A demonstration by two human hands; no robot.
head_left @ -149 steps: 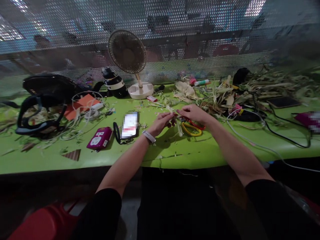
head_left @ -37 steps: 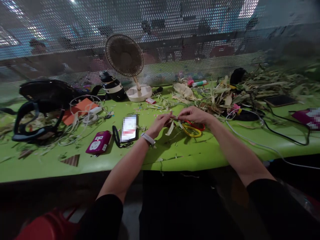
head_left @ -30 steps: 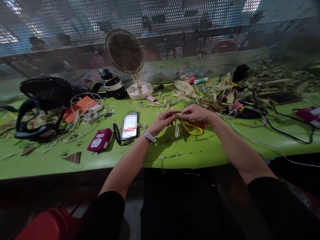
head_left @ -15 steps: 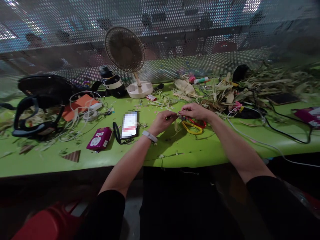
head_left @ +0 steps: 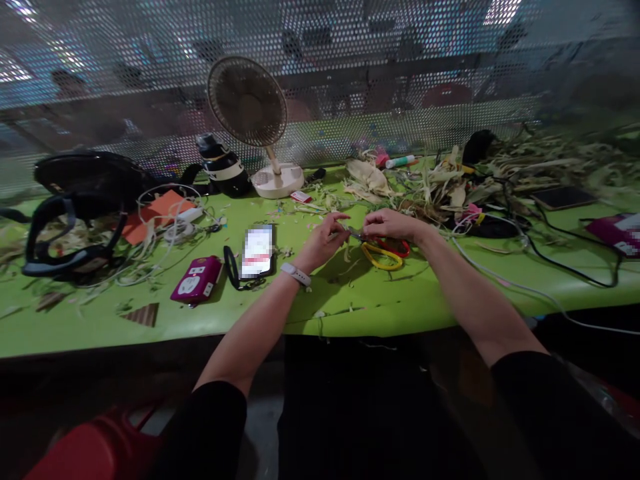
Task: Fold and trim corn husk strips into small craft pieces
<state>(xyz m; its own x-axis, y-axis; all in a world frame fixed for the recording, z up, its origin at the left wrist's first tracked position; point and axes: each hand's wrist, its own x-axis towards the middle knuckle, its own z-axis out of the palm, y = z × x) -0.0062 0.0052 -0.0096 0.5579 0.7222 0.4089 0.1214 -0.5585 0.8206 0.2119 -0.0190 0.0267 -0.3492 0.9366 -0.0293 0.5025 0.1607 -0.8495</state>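
Over the middle of the green table (head_left: 350, 320), my left hand (head_left: 326, 241) is pinched at thumb and lower fingers, with its index finger stretched out; a thin pale strip hangs near its fingertips. Just to the right, my right hand (head_left: 391, 225) has its fingers closed together beside the metal part of a tool; what it holds is too small to make out. Scissors with yellow handles (head_left: 383, 257) and a red handle (head_left: 403, 249) lie below my right hand. The two hands are slightly apart.
A phone (head_left: 257, 252), purple packet (head_left: 197, 280) and black strap stand left of my hands. Behind are a fan (head_left: 277, 180) and black bottle (head_left: 225, 165). Dried husks (head_left: 450, 183) and cables lie right; a black headset (head_left: 75, 257) is far left.
My hands have moved slightly apart, and my left index finger has lifted and straightened. The metal tool between them shows more.
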